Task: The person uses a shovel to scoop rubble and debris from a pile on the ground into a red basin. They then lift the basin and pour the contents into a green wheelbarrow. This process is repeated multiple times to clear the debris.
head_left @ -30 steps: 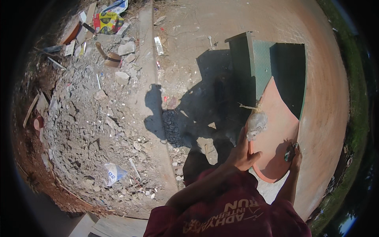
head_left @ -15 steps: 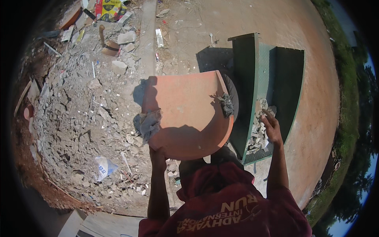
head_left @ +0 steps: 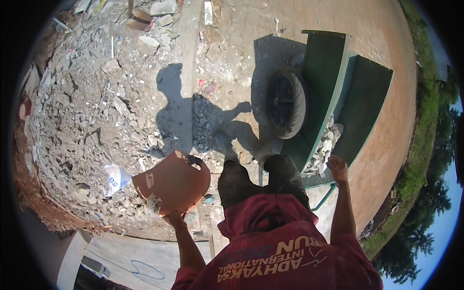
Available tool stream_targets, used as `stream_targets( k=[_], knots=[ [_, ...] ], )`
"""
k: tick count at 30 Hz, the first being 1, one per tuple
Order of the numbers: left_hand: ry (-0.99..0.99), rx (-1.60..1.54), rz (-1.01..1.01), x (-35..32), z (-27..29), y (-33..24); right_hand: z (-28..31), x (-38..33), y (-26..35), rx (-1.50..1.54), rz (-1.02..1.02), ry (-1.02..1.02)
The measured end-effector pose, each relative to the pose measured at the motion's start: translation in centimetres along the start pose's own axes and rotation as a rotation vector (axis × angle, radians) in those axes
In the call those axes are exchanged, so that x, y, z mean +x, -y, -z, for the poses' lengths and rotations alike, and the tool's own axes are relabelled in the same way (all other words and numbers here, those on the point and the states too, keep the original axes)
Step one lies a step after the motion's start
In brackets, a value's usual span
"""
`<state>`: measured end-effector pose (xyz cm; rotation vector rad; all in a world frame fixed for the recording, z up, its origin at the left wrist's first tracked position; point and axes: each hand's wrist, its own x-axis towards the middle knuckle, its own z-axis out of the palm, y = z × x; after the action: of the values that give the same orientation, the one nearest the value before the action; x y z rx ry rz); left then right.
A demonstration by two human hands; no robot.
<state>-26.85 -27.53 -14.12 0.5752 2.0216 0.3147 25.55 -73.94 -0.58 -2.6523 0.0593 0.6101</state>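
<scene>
An orange curved scoop pan point(head_left: 176, 186) hangs low on my left side, over the edge of the rubble. Grey cloth is bound at one of its edges and dark wrapping at another. My left hand point(head_left: 175, 220) is closed on its near rim; the fingers behind the rim are hidden. My right hand point(head_left: 338, 168) is curled up beside the near end of a green metal cart point(head_left: 321, 87), with nothing visible in it. Grey broken rubble point(head_left: 325, 147) lies in the cart's bed.
A spoked rubber-tyred wheel point(head_left: 290, 104) stands at the cart's left side. Broken concrete point(head_left: 92, 125) covers the ground to the left, with a hoe-like tool point(head_left: 139, 21) at its far end. A white and blue plastic bag point(head_left: 116, 180) lies near the pan.
The pan has swung from in front of me down to the left, uncovering the wheel and my legs. My right hand has drawn back from the cart's rubble, and its spread fingers have curled.
</scene>
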Motion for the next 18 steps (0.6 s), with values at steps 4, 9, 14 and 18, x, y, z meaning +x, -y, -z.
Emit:
stream_targets(
  k=[4, 9, 14, 18],
  knots=[
    [0.093, 0.022, 0.165, -0.7, 0.0, 2.7, -1.0, -2.0, 2.5, -0.093, 0.035, -0.007],
    [0.021, 0.078, 0.248, -0.4, -2.3, 2.7, -1.9, -4.8, 2.2, -0.024, -0.008, 0.024],
    [0.206, 0.174, 0.126, 1.1, -3.0, 0.8, -1.8, -8.6, 0.8, -0.028, -0.111, 0.055],
    [0.200, 0.215, 0.030, 2.9, -4.5, -1.1, -2.4, -11.5, -1.9, 0.014, -0.188, 0.026]
  ],
)
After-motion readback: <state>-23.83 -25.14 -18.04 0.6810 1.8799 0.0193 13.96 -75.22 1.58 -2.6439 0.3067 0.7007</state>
